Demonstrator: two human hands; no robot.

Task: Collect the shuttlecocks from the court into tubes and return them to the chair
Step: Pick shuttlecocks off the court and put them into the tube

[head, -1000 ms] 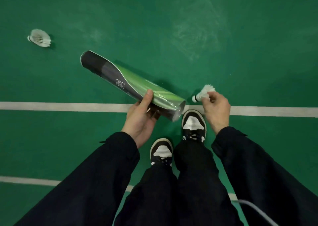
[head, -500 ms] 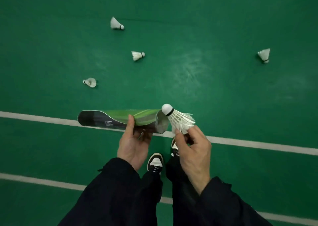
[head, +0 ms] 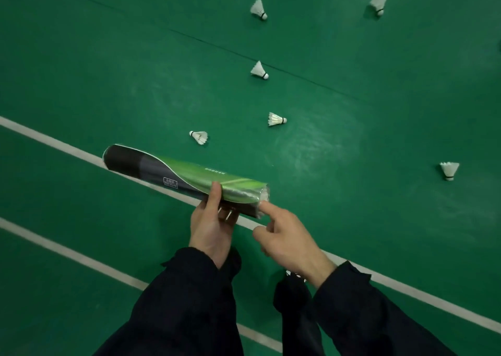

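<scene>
My left hand grips a green and black shuttlecock tube near its open right end, holding it level. White feathers of a shuttlecock show inside that opening. My right hand has its index finger stretched out, touching the feathers at the tube mouth; its other fingers are loosely curled and hold nothing. Several white shuttlecocks lie on the green court beyond: one just past the tube, one further right, one behind it, and one at the right.
Two more shuttlecocks lie at the far top. White court lines cross the floor diagonally. My dark trouser legs and one shoe are below my hands. No chair is in view.
The shuttlecock that my right hand held at the tube's mouth is now inside, only its feathers showing. My right index finger presses on it. The view has swung, showing more shuttlecocks.
</scene>
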